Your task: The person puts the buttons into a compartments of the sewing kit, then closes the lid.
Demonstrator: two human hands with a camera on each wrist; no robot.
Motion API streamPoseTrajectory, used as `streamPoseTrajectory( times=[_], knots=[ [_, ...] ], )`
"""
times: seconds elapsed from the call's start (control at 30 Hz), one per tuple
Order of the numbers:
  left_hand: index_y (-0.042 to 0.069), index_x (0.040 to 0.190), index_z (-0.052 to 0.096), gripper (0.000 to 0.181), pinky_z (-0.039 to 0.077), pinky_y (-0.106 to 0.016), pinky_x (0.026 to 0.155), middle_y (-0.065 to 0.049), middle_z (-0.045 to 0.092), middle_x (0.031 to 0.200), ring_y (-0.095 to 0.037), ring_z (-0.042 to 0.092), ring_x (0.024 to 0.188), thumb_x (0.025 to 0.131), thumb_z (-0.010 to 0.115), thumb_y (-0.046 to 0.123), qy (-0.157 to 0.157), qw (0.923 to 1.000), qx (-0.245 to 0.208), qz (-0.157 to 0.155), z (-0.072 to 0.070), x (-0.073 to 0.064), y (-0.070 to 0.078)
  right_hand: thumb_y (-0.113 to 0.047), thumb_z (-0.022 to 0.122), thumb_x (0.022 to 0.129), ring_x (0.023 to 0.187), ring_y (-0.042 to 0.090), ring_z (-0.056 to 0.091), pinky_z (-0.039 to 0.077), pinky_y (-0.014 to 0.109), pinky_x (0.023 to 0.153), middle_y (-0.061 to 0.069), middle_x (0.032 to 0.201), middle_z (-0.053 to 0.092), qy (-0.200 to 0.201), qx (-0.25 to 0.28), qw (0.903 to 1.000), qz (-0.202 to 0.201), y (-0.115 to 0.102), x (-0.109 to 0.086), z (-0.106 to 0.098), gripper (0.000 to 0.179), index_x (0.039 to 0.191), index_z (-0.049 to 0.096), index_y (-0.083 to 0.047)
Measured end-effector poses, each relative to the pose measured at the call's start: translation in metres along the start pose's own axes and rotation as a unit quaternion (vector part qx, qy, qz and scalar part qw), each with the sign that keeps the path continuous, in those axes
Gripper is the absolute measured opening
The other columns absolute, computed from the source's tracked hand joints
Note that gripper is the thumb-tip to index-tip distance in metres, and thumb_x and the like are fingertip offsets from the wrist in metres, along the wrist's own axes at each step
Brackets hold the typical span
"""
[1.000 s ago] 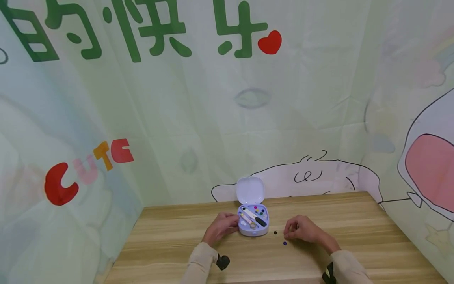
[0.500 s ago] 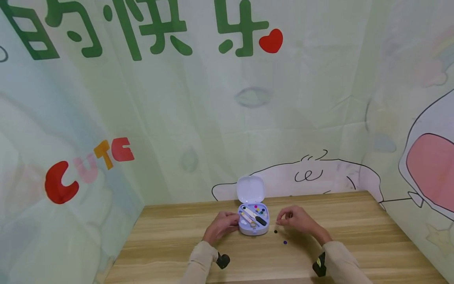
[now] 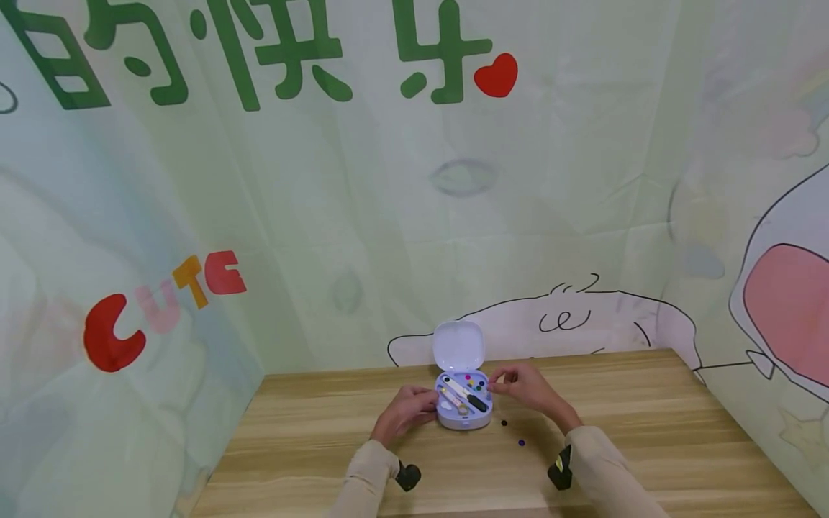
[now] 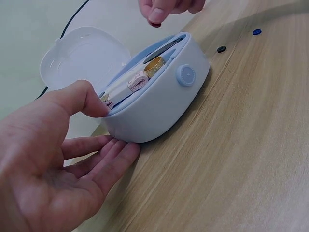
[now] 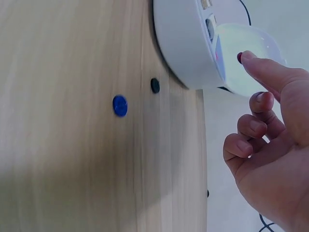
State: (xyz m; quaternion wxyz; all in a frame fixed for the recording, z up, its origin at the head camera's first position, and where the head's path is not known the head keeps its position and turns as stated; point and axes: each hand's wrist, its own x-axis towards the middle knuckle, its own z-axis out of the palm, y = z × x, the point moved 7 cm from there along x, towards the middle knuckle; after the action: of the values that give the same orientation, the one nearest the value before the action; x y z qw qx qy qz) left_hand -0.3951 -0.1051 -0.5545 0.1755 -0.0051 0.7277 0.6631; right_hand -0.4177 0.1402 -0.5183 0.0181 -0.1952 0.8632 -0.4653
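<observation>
A white-and-lilac sewing box stands with its lid raised. My left hand steadies it: in the left wrist view the thumb lies on the rim and the fingers rest against the lower side. My right hand is at the box's right edge, pinching a small dark red button between thumb and forefinger above the compartments. Inside lie a black-handled tool, a rolled pink measuring tape, a gold ring-like piece and several coloured buttons.
A black button and a blue button lie on the wooden table, right of the box. Behind the table's back edge hangs a printed cloth backdrop.
My right hand has moved left and away from me, from above the table beside the loose buttons to the box's right edge. The left hand stays at the box.
</observation>
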Motion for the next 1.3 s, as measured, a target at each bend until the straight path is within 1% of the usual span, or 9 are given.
streamPoseTrajectory(
  times=[0.17, 0.27, 0.43, 0.63, 0.8, 0.93, 1.07, 1.17, 1.3],
  knots=[
    [-0.02, 0.127, 0.057, 0.043, 0.059, -0.041, 0.096, -0.02, 0.067, 0.115, -0.025, 0.065, 0.103, 0.092, 0.06, 0.004, -0.001, 1.0, 0.001, 0.001, 0.001, 0.001, -0.001, -0.02, 0.077, 0.094, 0.074, 0.019, 0.05, 0.04, 0.025, 0.057, -0.001, 0.077, 0.057, 0.008, -0.002, 1.0, 0.004, -0.005, 0.004, 0.004, 0.005, 0.093, 0.078, -0.015],
    [-0.02, 0.127, 0.057, 0.043, 0.059, -0.041, 0.096, -0.021, 0.068, 0.115, -0.025, 0.065, 0.104, 0.092, 0.061, 0.004, -0.001, 1.0, -0.003, 0.003, 0.001, 0.001, -0.001, -0.02, 0.076, 0.094, 0.074, 0.019, 0.051, 0.04, 0.025, 0.056, -0.001, 0.078, 0.058, 0.011, -0.009, 0.9999, 0.003, -0.006, 0.006, 0.005, 0.01, 0.1, 0.079, -0.012],
    [-0.02, 0.128, 0.056, 0.044, 0.059, -0.04, 0.095, -0.021, 0.068, 0.116, -0.026, 0.065, 0.105, 0.092, 0.061, 0.004, -0.001, 1.0, -0.003, 0.003, 0.002, 0.001, 0.0, -0.022, 0.075, 0.095, 0.074, 0.018, 0.052, 0.042, 0.025, 0.056, -0.001, 0.089, 0.065, 0.01, -0.023, 0.9997, -0.002, -0.001, 0.003, 0.004, 0.027, 0.119, 0.077, -0.009],
    [-0.02, 0.13, 0.055, 0.045, 0.058, -0.042, 0.097, -0.023, 0.066, 0.12, -0.028, 0.065, 0.107, 0.093, 0.06, 0.004, -0.001, 1.0, 0.006, -0.001, 0.001, 0.0, 0.001, -0.024, 0.076, 0.095, 0.074, 0.017, 0.053, 0.045, 0.026, 0.059, 0.001, 0.103, 0.069, 0.026, -0.03, 0.9992, -0.002, 0.009, -0.006, -0.004, 0.031, 0.123, 0.075, -0.011],
    [-0.02, 0.129, 0.056, 0.044, 0.058, -0.042, 0.096, -0.022, 0.067, 0.117, -0.026, 0.066, 0.104, 0.093, 0.06, 0.005, -0.001, 1.0, 0.006, 0.0, 0.001, -0.001, 0.001, -0.025, 0.077, 0.094, 0.075, 0.017, 0.052, 0.045, 0.026, 0.06, 0.001, 0.095, 0.065, 0.015, -0.027, 0.9995, 0.007, 0.018, -0.016, -0.011, 0.031, 0.121, 0.075, -0.009],
    [-0.021, 0.126, 0.056, 0.043, 0.059, -0.04, 0.095, -0.019, 0.067, 0.11, -0.022, 0.065, 0.098, 0.091, 0.059, 0.003, -0.003, 0.9999, -0.013, 0.01, 0.001, 0.0, 0.0, -0.022, 0.078, 0.093, 0.069, 0.016, 0.051, 0.042, 0.024, 0.055, 0.0, 0.084, 0.062, -0.011, -0.033, 0.9994, -0.005, 0.023, -0.023, -0.011, 0.03, 0.118, 0.076, -0.006],
    [-0.022, 0.124, 0.056, 0.043, 0.059, -0.039, 0.094, -0.019, 0.067, 0.108, -0.021, 0.065, 0.096, 0.089, 0.058, 0.002, -0.002, 0.9996, -0.023, 0.014, 0.002, 0.001, 0.0, -0.021, 0.079, 0.092, 0.065, 0.014, 0.05, 0.04, 0.022, 0.052, -0.001, 0.074, 0.056, -0.038, -0.034, 0.9987, 0.004, 0.029, -0.031, -0.008, 0.029, 0.118, 0.077, -0.008],
    [-0.022, 0.125, 0.056, 0.043, 0.059, -0.039, 0.095, -0.019, 0.066, 0.108, -0.021, 0.064, 0.097, 0.089, 0.058, 0.002, -0.001, 0.9997, -0.02, 0.012, 0.002, 0.001, 0.001, -0.02, 0.079, 0.091, 0.065, 0.013, 0.05, 0.04, 0.022, 0.052, -0.002, 0.073, 0.056, -0.051, -0.028, 0.9983, 0.006, 0.033, -0.036, -0.005, 0.029, 0.117, 0.078, -0.008],
    [-0.022, 0.124, 0.056, 0.042, 0.059, -0.04, 0.095, -0.02, 0.066, 0.109, -0.021, 0.064, 0.097, 0.09, 0.058, 0.002, -0.002, 0.9997, -0.02, 0.013, 0.002, 0.0, 0.001, -0.019, 0.079, 0.091, 0.062, 0.009, 0.049, 0.041, 0.02, 0.051, -0.004, 0.072, 0.057, -0.068, -0.025, 0.9973, -0.012, 0.033, -0.041, 0.0, 0.028, 0.116, 0.078, -0.006]
  ],
)
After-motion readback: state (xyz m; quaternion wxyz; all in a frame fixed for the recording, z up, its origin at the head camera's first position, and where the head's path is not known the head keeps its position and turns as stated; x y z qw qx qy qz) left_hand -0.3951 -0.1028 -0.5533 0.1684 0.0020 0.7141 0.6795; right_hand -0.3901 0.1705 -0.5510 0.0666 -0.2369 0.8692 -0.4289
